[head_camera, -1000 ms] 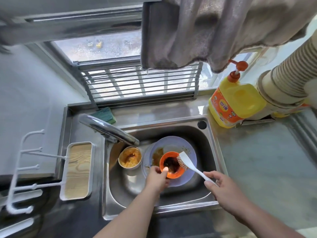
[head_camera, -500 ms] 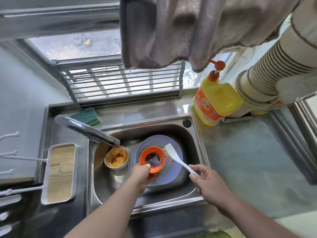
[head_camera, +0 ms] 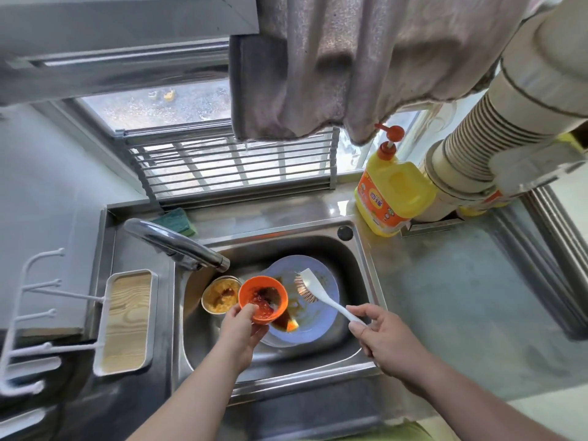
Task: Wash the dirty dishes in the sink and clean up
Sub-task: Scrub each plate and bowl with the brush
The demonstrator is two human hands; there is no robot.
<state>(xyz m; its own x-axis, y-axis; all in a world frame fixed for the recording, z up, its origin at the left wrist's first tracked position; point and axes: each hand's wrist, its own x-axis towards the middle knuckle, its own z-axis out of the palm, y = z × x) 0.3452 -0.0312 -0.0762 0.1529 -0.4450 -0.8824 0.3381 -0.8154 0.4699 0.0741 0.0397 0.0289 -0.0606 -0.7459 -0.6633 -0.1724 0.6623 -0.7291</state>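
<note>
Head view
Left hand grip: left hand pinches the near rim of the orange bowl, thumb on the inside edge, fingers curled under
Orange bowl: small, round, plastic-looking, smeared with red-brown sauce; held above the sink, just left of the brush head
Right hand grip: right hand pinches the end of the white brush handle between thumb and fingertips
White brush: slim handle slanting up-left from the grip, bristles over the blue plate
Blue plate: round, sauce-stained, below and right of the bowl
Metal bowl: steel, yellow residue, just left of the held bowl
Desk: grey, carrying a yellow detergent bottle beyond the right grip
</note>
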